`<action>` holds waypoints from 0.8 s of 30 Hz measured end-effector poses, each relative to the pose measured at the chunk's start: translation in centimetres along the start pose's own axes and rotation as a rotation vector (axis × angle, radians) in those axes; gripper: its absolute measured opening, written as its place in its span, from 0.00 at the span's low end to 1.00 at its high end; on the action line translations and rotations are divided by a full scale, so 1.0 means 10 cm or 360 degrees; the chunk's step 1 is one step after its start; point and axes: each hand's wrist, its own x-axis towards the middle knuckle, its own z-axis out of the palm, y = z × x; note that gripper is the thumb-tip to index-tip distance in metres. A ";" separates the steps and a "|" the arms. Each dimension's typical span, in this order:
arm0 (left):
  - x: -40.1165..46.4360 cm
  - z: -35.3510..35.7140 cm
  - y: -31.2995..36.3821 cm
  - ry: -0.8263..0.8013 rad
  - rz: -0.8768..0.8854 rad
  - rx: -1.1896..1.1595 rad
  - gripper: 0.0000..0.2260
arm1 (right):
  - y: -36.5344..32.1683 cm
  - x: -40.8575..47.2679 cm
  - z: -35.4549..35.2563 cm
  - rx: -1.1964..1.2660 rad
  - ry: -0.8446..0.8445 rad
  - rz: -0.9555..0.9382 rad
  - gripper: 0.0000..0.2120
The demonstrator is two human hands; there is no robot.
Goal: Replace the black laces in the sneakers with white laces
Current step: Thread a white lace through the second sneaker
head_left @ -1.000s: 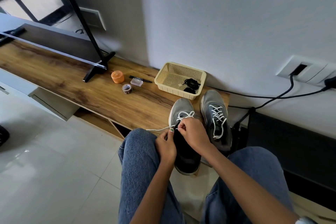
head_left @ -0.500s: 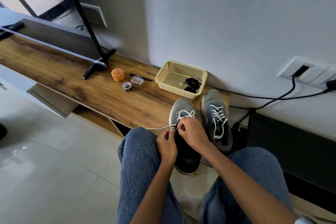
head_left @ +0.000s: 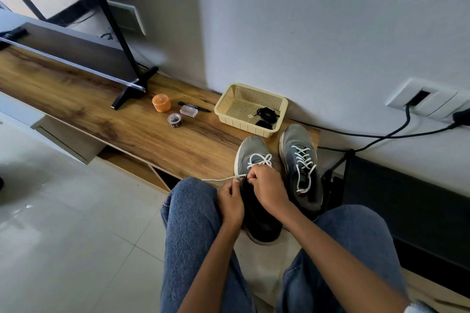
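Lace-wise, the thin white cotton cord [head_left: 258,160] on the grey mesh sneaker [head_left: 250,157] at 6 o'clock looks soft and floppy, so both hands, left [head_left: 231,202] and right [head_left: 267,185], pinch it right by the eyelets.

Two grey mesh sneakers [head_left: 300,160] side by side at right end of wooden bench [head_left: 101,114]; cream plastic basket [head_left: 250,108] just beyond them; round orange plastic jar [head_left: 161,102], tape roll [head_left: 174,120], black pen [head_left: 194,106] left of basket.
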 end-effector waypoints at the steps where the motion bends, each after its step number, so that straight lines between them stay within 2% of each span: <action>1: 0.01 0.00 0.00 -0.0017 -0.0009 0.0000 0.11 | 0.00 0.00 0.00 0.0020 0.0010 0.0007 0.06; 7: 0.01 -0.02 0.01 -0.0118 -0.0152 -0.0145 0.09 | 0.03 0.03 -0.04 0.0155 -0.0060 0.0090 0.03; 12: 0.01 -0.01 0.01 -0.0195 -0.0352 -0.0233 0.08 | 0.07 0.05 -0.09 0.0391 -0.0119 0.0200 0.06; 18: 0.05 0.01 0.01 -0.0094 -0.0545 -0.0340 0.07 | 0.07 -0.02 0.07 0.0408 -0.0011 0.0172 0.08; 21: 0.07 0.04 0.03 -0.0002 -0.0534 -0.0367 0.06 | 0.09 -0.07 0.09 0.0408 -0.0031 0.0178 0.13; 24: 0.05 0.06 0.03 -0.0007 -0.0382 -0.0160 0.06 | 0.10 -0.18 0.02 0.0273 0.0028 0.0052 0.14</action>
